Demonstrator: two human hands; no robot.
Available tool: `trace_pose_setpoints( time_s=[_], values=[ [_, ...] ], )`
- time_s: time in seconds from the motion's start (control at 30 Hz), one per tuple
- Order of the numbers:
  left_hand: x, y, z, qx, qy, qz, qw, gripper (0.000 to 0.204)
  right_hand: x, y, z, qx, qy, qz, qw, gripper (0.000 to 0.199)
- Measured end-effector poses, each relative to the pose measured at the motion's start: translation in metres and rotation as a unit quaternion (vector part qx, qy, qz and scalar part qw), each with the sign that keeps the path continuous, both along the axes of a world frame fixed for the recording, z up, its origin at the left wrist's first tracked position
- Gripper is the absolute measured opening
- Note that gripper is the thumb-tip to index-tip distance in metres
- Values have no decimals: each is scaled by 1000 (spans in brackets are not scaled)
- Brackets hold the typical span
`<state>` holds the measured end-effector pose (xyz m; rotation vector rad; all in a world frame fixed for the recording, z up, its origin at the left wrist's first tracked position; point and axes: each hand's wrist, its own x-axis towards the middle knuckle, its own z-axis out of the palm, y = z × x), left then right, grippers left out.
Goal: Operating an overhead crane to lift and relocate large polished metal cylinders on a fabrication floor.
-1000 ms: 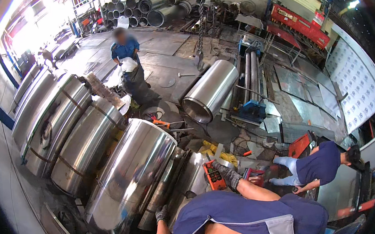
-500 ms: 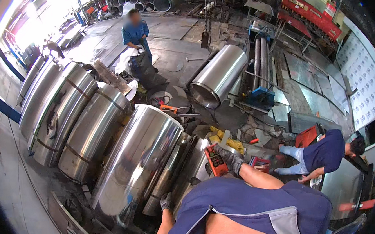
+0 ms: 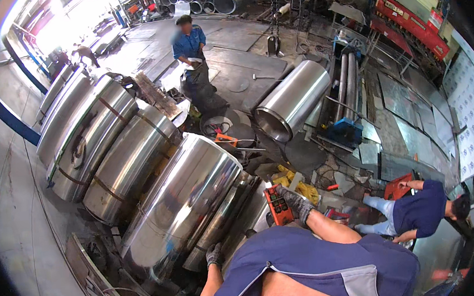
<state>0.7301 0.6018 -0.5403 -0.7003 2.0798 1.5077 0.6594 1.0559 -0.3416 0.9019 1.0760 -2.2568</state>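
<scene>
My right hand (image 3: 297, 201), in a grey work glove, is closed round a red-orange handheld control box (image 3: 278, 206) with black buttons. It holds the box upright in front of my chest, above a metal roll. Lower and to the left, my left hand (image 3: 214, 254), also gloved, lies against a narrow shiny metal roll (image 3: 216, 227) with its fingers stretched out. Just beyond that stands a wider polished sheet-metal coil (image 3: 180, 200). My torso hides part of the nearest roll.
More strapped coils (image 3: 129, 156) line the left wall. A hollow metal cylinder (image 3: 299, 96) lies ahead, near a chain hoist block (image 3: 273, 45) and a blue-ended roller machine (image 3: 347, 131). One co-worker (image 3: 190, 48) stands ahead; another (image 3: 420, 206) bends at the right. Yellow material (image 3: 304, 190) lies beside my right hand.
The view has shifted, so the surroundings sit further right. My right hand still holds the control box, and my left stays by the roll. The right-hand co-worker's arm now reaches toward a red box.
</scene>
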Motion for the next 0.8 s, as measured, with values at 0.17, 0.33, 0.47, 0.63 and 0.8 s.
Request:
trace_pose_setpoints(
  time_s=[0.17, 0.33, 0.47, 0.63, 0.8],
  values=[
    [-19, 22, 1, -50, 98, -138, 984, 56, -5, 22, -15, 11, 14, -9, 1000, 47],
    [-15, 26, -15, -123, 116, -150, 974, 56, -22, 36, -18, -26, -15, -21, 999, 40],
    [-12, 36, -20, -3, 79, -54, 995, 55, -33, 54, -37, -57, -23, 1, 998, 38],
    [-17, 69, 20, 17, -18, 30, 999, 50, -39, 68, -41, -31, -10, -5, 999, 41],
    [-9, 79, 22, -7, -74, 70, 995, 52, -50, 76, -44, 2, 9, 23, 1000, 42]
  ],
)
